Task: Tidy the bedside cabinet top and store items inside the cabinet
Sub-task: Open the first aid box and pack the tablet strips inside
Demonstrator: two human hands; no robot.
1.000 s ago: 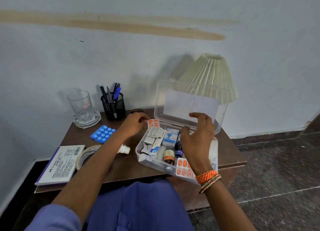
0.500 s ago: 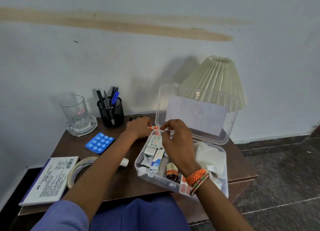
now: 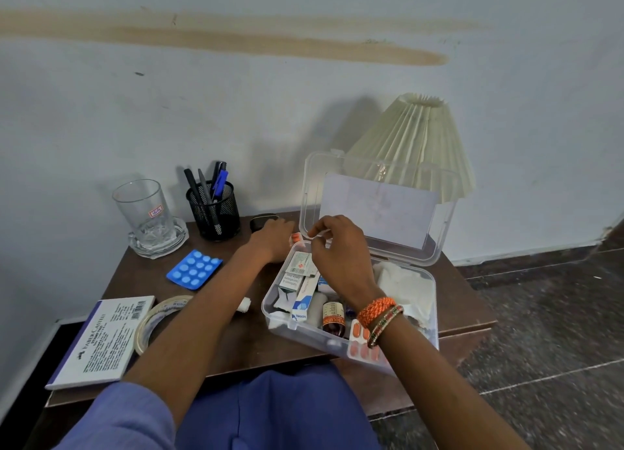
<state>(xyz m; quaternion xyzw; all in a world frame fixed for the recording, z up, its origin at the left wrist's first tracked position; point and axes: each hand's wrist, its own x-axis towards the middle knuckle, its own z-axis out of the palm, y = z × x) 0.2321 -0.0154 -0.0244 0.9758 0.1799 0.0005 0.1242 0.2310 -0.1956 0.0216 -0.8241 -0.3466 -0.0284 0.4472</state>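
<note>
Since half a second ago: right hand (image 3: 337, 253) barely shifted, fingers curled over orange blister strip (image 3: 296, 237) at medicine box (image 3: 341, 346) back corner; left hand (image 3: 275, 238) beside it, grip unclear. Packing judged ongoing. Box holds cartons, syrup bottle (image 3: 333, 321), gauze; blue pill strip (image 3: 194, 269) outside on cabinet top (image 3: 236, 341).

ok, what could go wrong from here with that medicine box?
1. The clear medicine box overhangs the cabinet top's front edge; pressing inside could tip it off.
2. Both hands, left and right, work the orange pill strip at the box's rear corner; it may drop outside.
3. The upright lid stands close to the lampshade; a push could nudge it.
</note>
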